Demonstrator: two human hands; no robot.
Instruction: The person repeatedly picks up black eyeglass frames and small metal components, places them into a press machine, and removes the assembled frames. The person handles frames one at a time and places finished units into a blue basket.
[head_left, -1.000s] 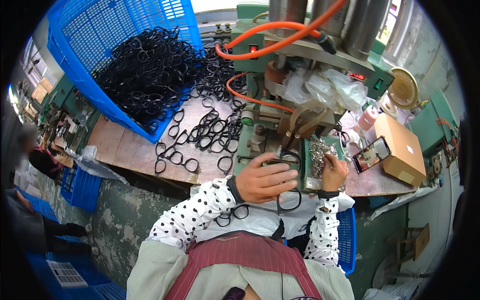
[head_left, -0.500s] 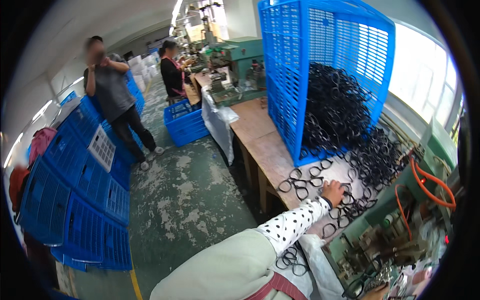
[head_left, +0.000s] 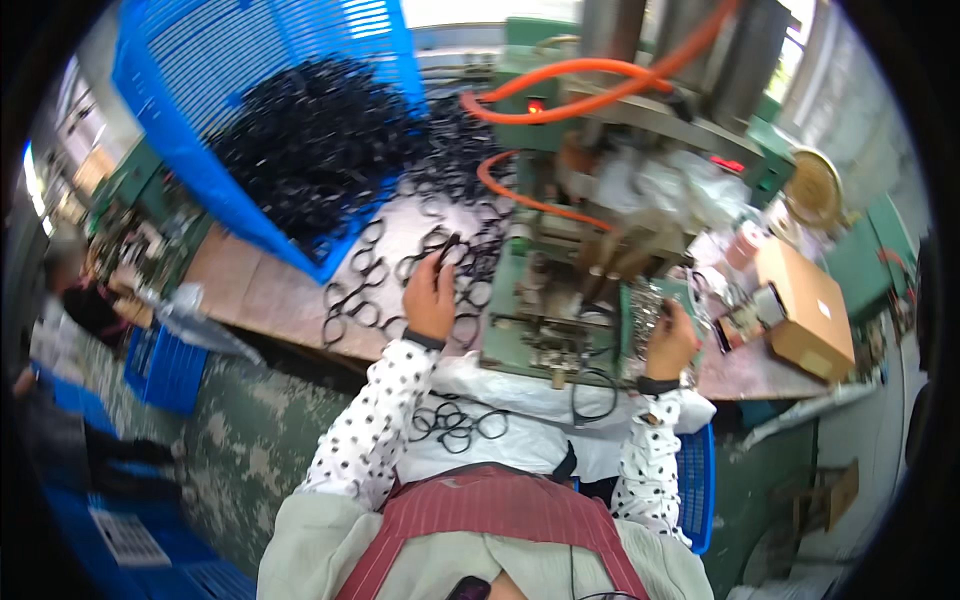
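My left hand (head_left: 430, 306) is raised over the bench just left of the machine, its fingers closed on a black eyeglass frame (head_left: 452, 250). Loose black eyeglass frames (head_left: 368, 268) lie on the bench around that hand. To the right, my right hand (head_left: 672, 345) is at a heap of small shiny metal parts (head_left: 643, 308), with its fingertips drawn together. What they pinch is too small to make out. Between my hands stands a green metal machine (head_left: 545, 320). One dark frame (head_left: 596, 396) hangs at its front edge.
A blue crate (head_left: 165, 140) tipped on its side spills a large pile of black frames (head_left: 320, 140). Orange hoses (head_left: 570, 68) loop over the machine. A cardboard box (head_left: 803, 310) stands at right. More frames (head_left: 455, 425) lie on white sheeting before me. A person stands at far left.
The view has swung right toward the machine. My left hand has come up from the frames on the bench with one in its fingers. My right hand now shows fully, at the metal parts.
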